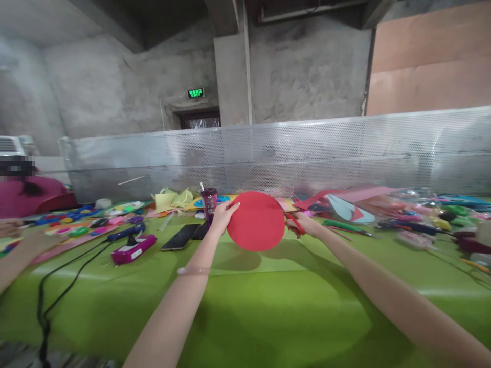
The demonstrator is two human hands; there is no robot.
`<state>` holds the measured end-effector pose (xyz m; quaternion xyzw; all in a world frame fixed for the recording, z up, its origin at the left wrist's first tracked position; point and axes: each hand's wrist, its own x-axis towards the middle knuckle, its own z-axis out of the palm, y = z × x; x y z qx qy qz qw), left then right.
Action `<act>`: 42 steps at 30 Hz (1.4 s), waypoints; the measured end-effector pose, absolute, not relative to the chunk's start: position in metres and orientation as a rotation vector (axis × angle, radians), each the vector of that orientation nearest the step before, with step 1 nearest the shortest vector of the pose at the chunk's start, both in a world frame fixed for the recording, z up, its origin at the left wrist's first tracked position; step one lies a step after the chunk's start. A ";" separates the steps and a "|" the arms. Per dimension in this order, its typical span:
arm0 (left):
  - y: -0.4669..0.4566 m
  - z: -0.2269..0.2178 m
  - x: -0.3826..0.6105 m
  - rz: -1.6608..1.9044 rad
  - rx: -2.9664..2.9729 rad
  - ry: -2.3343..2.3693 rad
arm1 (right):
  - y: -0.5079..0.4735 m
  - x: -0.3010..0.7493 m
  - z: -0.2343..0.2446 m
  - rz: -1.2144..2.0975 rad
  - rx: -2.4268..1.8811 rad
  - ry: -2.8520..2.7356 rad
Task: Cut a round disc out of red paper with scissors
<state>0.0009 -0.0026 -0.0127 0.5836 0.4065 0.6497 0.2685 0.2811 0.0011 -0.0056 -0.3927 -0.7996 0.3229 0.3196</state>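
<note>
A round piece of red paper (256, 222) is held up above the green tabletop, facing me. My left hand (222, 217) pinches its left edge, thumb in front and the other fingers mostly hidden behind. At the right edge, my right hand (305, 225) is closed around the orange-red handles of a pair of scissors (296, 224). The scissors' blades lie along the paper's upper right rim; whether they touch it I cannot tell. Below the disc, a pale green sheet (264, 263) lies on the table.
A dark cup with a straw (209, 202), a black phone (181, 237) and a purple power strip (134, 249) with cables stand left. Coloured paper (347, 208) and craft supplies (454, 217) lie right. Another person's arm (26, 250) reaches in at far left. A perforated metal screen (268, 153) runs behind.
</note>
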 end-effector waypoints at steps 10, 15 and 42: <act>0.001 -0.015 0.000 1.772 1.586 1.094 | -0.004 0.279 -0.003 0.889 -0.976 -2.102; 0.000 -0.014 0.000 1.763 1.576 1.072 | -0.006 0.279 -0.002 0.906 -0.978 -2.091; -0.007 -0.011 0.002 1.814 1.634 1.103 | 0.003 0.278 -0.006 0.929 -0.934 -2.094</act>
